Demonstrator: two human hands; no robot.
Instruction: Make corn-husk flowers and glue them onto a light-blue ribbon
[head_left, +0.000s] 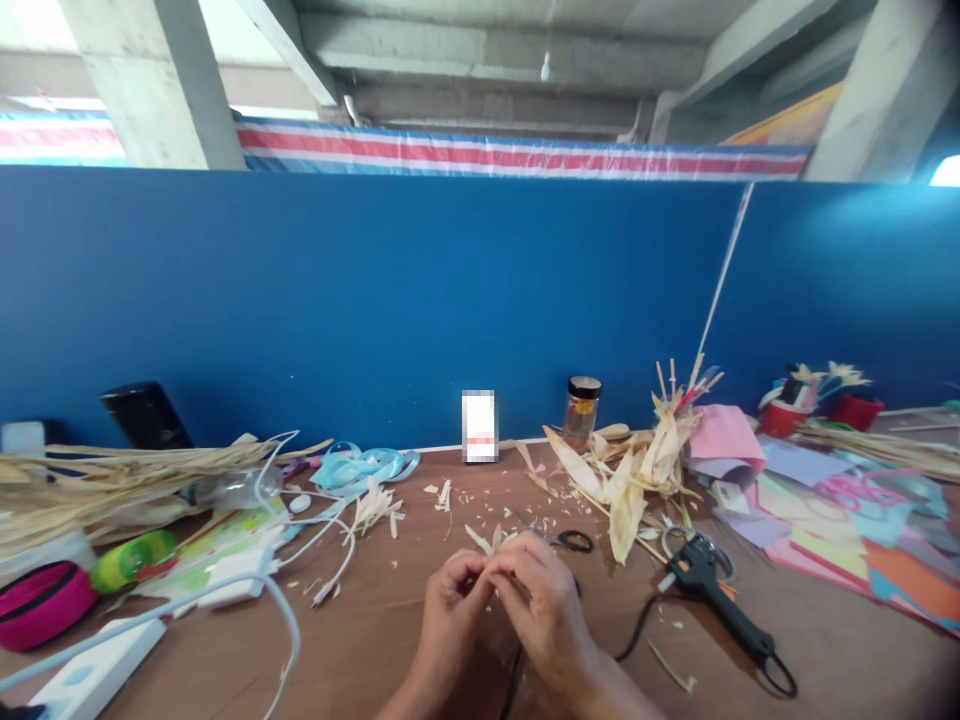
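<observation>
At the middle of the brown table, my left hand (459,590) and my right hand (536,580) meet fingertip to fingertip. Both are closed in a pinch on a small piece of dried corn husk (493,542), whose pale pointed petals stick up past the fingers. Its lower part is hidden by my fingers. Just beyond my right hand lie scissors with black handles (575,541), their blades partly covered. A black hot glue gun (712,590) rests to the right, its cord running toward my wrist. Husk scraps (444,494) are scattered ahead of my hands.
Dried husks (626,490) lie by a lidded jar (581,412). Coloured paper (840,540) spreads at right. On the left are a power strip (97,670), white cables, blue ribbon (364,468) and long husk strips (150,475). A phone (480,428) leans against the blue partition (450,300).
</observation>
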